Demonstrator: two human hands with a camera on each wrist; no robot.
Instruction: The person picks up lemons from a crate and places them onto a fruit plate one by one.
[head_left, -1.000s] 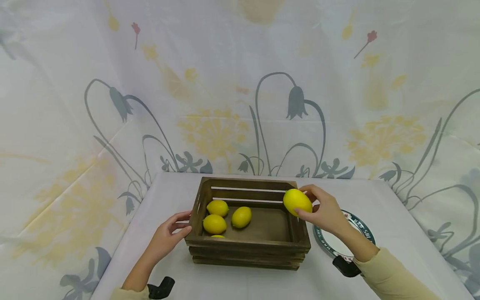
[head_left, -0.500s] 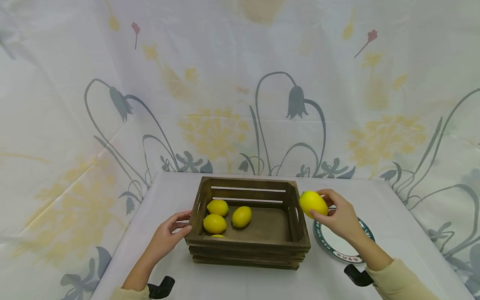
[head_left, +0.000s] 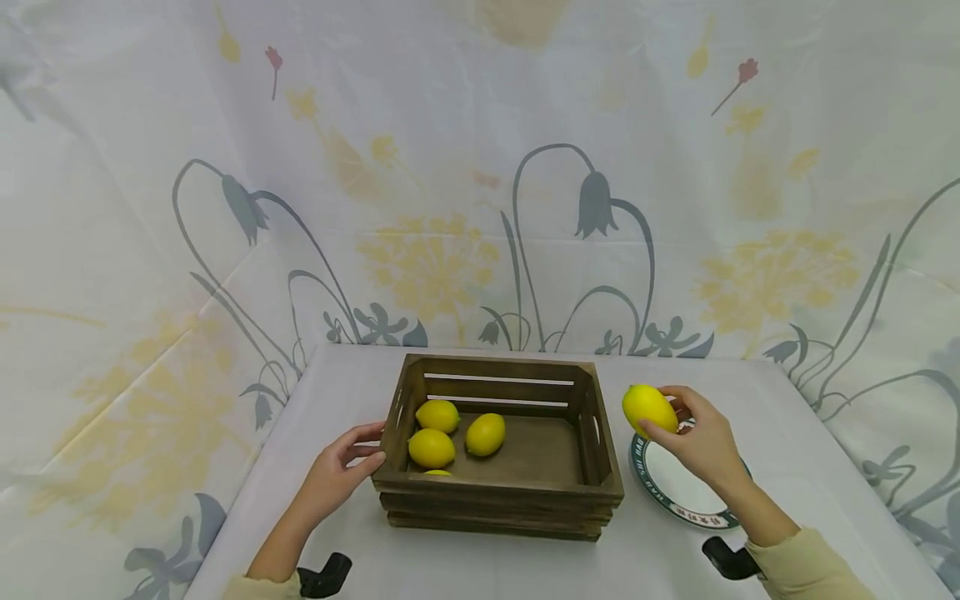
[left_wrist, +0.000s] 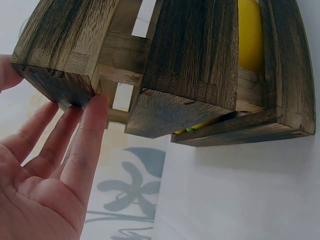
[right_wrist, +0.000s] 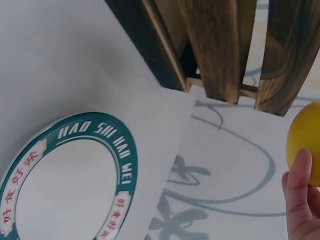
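A wooden crate (head_left: pixel 501 492) stands mid-table with several lemons (head_left: pixel 485 434) lying in its left half. My left hand (head_left: pixel 339 471) holds the crate's left side, thumb at the top rim and fingertips against the outer slat (left_wrist: pixel 55 82). To the right of the crate, my right hand (head_left: pixel 701 437) pinches a lemon (head_left: pixel 649 409) between thumb and fingers. This lemon is raised over the far left rim of a round plate (head_left: pixel 667 497), partly covering it in the head view. In the right wrist view, the held lemon (right_wrist: pixel 306 140) shows at the right edge.
The plate has a green lettered rim (right_wrist: pixel 127 145) and a white middle, and lies close to the crate's right side. A white cloth (head_left: pixel 525 571) covers the table. Behind it hangs a floral curtain (head_left: pixel 480 208). Black wrist mounts (head_left: pixel 731 558) sit at the sleeves.
My right hand has carried the lemon rightward from over the crate's right wall to beside the crate, above the plate's edge. My left hand and the crate have stayed put.
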